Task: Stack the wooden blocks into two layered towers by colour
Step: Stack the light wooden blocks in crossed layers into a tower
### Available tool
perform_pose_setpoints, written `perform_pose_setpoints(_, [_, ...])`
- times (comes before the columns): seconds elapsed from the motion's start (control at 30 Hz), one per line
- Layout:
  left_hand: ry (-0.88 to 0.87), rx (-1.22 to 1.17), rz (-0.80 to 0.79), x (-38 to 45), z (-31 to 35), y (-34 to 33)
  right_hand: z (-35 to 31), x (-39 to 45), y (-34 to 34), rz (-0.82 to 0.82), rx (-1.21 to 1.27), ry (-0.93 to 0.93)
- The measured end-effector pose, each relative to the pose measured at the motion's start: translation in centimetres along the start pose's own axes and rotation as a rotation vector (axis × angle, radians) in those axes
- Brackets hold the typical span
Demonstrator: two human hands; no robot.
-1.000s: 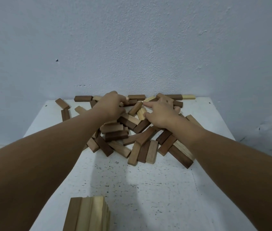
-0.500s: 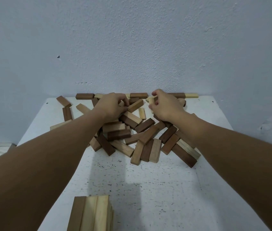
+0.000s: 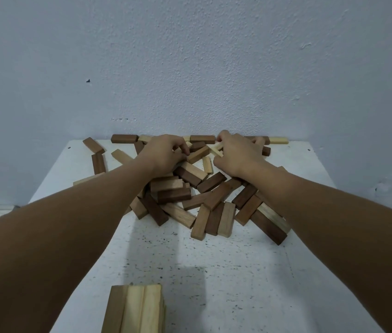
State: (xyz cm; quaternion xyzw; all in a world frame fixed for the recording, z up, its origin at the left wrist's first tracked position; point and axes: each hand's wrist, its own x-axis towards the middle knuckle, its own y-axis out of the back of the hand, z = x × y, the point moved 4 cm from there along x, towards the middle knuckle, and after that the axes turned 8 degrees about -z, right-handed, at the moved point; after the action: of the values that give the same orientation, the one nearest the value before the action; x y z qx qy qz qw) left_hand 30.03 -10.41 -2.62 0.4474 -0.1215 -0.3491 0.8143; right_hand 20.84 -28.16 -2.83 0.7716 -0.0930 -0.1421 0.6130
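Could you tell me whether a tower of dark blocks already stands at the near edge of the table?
No, the only tower at the near edge of the table shows light wood blocks on top, while the dark blocks lie scattered in the pile.

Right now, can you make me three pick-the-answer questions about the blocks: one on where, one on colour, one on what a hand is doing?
1. Where is the started tower?
A near edge of the table
B against the wall
C on the floor

2. What colour is its top layer?
A dark brown
B pale wood
C red

3. What is the right hand doing?
A lying flat
B pinching a pale block
C hanging idle

Answers: 1 A, it stands at the bottom of the view; 2 B, pale blocks lie side by side; 3 B, its grip closes on the block.
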Motion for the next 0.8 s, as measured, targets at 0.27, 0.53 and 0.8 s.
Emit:
perform_pose_setpoints(0.27, [-0.034,-0.062,0.045,-1.4,0.6,-0.1,-1.8,0.4,0.9,-0.066,-0.298,0.050])
perform_pose_setpoints(0.53, [-0.080,-0.006,0.127,-3.1,1.4,0.5,-0.3,-0.3,0.8,0.041,-0.188,0.049])
perform_pose_setpoints(0.8, [-0.084,-0.063,0.168,-3.1,0.7,0.7,2.2,0.2,1.6,0.051,0.253,-0.147])
